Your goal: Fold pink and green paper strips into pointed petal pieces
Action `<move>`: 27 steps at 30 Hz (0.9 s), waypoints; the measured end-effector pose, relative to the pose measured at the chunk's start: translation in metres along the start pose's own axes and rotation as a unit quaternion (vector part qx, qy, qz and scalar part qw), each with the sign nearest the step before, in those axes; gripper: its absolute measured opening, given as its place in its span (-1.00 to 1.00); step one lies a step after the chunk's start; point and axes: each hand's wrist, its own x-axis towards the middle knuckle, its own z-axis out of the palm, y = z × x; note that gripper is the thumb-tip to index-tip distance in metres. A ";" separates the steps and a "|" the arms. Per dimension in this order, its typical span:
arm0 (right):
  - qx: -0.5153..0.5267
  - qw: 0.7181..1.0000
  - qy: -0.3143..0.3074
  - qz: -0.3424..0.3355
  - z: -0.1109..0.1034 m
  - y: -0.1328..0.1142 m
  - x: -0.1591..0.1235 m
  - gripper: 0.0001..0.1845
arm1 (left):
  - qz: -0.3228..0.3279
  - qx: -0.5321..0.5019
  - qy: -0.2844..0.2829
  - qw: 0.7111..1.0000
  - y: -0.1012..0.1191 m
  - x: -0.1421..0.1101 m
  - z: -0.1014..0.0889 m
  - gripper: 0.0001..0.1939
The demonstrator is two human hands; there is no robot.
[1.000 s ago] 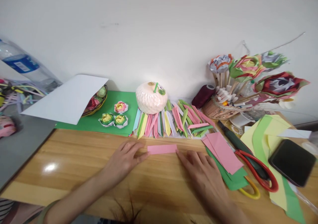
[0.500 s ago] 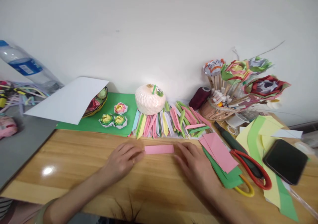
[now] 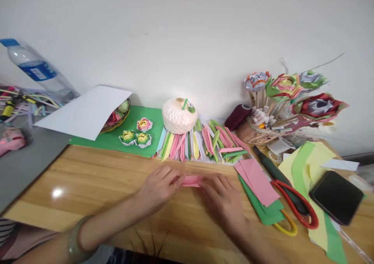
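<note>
- We have the pink strip (image 3: 191, 181) low over the bare front of the desk (image 3: 102, 178), between our two hands; its middle shows and its ends are hidden under our fingers.
- Our left hand (image 3: 162, 184) pinches the strip's left end, thumb and fingers drawn together.
- Our right hand (image 3: 222, 197) pinches its right end the same way, with the fingers curled over it.
- Just beyond the strip, we see a row of folded paper pieces (image 3: 196, 147) in pink, green, yellow and white, apart from our fingertips.
- To the right of our right hand, pink sheets (image 3: 260, 182) lie partly over green sheets (image 3: 269, 216), with scissors (image 3: 314, 219) beside them.
- Farther left, we see three small paper flowers (image 3: 127, 137) on a green sheet (image 3: 157, 129).
</note>
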 end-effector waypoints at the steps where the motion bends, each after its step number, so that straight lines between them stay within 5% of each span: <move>1: 0.001 1.000 0.001 -0.011 -0.002 -0.001 -0.001 -0.86 | 0.007 0.003 0.002 1.000 0.001 0.001 0.000 -0.81; 9: -0.012 0.998 0.039 -0.037 -0.014 -0.016 0.004 -0.90 | 0.059 -0.036 0.077 0.995 0.003 0.007 -0.008 -0.75; 17: 0.031 0.998 0.058 -0.010 -0.014 -0.027 0.006 -0.91 | 0.012 -0.137 0.142 0.980 0.012 0.010 0.004 -0.85; 23: 0.119 0.987 -0.095 -0.044 -0.022 -0.020 0.004 -0.78 | 0.047 -0.221 0.068 0.972 -0.001 0.012 0.010 -0.74; 27: 0.063 0.986 -0.110 -0.105 -0.018 -0.012 0.004 -0.76 | 0.067 -0.246 0.035 0.966 -0.013 0.018 0.010 -0.71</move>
